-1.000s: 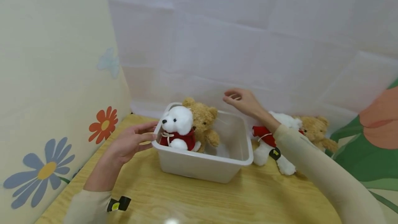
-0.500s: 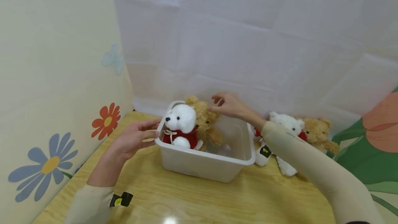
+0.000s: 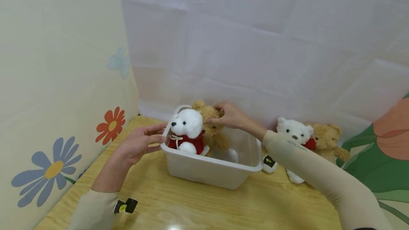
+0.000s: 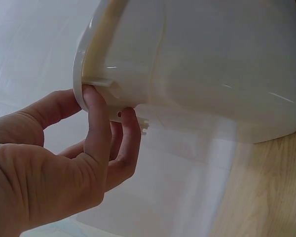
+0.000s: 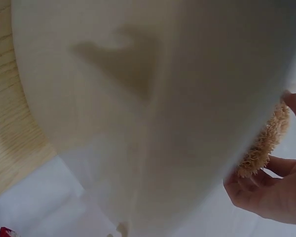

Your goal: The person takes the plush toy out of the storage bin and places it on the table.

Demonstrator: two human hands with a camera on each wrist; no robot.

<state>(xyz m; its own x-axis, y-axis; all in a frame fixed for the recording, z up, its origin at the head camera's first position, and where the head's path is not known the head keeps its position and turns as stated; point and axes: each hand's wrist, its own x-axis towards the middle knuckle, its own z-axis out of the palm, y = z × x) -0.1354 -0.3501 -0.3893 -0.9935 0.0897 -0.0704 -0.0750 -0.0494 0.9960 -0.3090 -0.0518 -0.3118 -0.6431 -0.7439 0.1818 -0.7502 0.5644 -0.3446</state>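
Note:
A light grey plastic bin (image 3: 207, 173) stands on the table, holding two plush toys at its left end. One is a white plush dog (image 3: 189, 123) in a red top; behind it sits a brown teddy bear (image 3: 220, 141). My left hand (image 3: 135, 146) pinches the bin's left rim, its thumb and fingers bent around the edge in the left wrist view. Reaching over the bin's back side, my right hand (image 3: 232, 116) grips the teddy bear's head. Brown fur (image 5: 261, 148) shows between thumb and fingers in the right wrist view, partly hidden by the bin wall.
Right of the bin, a white plush bear (image 3: 292, 130) with red on it leans beside another brown teddy bear (image 3: 326, 136), both partly behind my right sleeve. A white cloth (image 3: 223, 45) hangs behind the wooden table (image 3: 191, 205). A flower-painted wall (image 3: 64, 81) is at the left.
My right hand has moved left and down from above the bin's back edge onto the teddy bear's head. The left hand stays at the rim.

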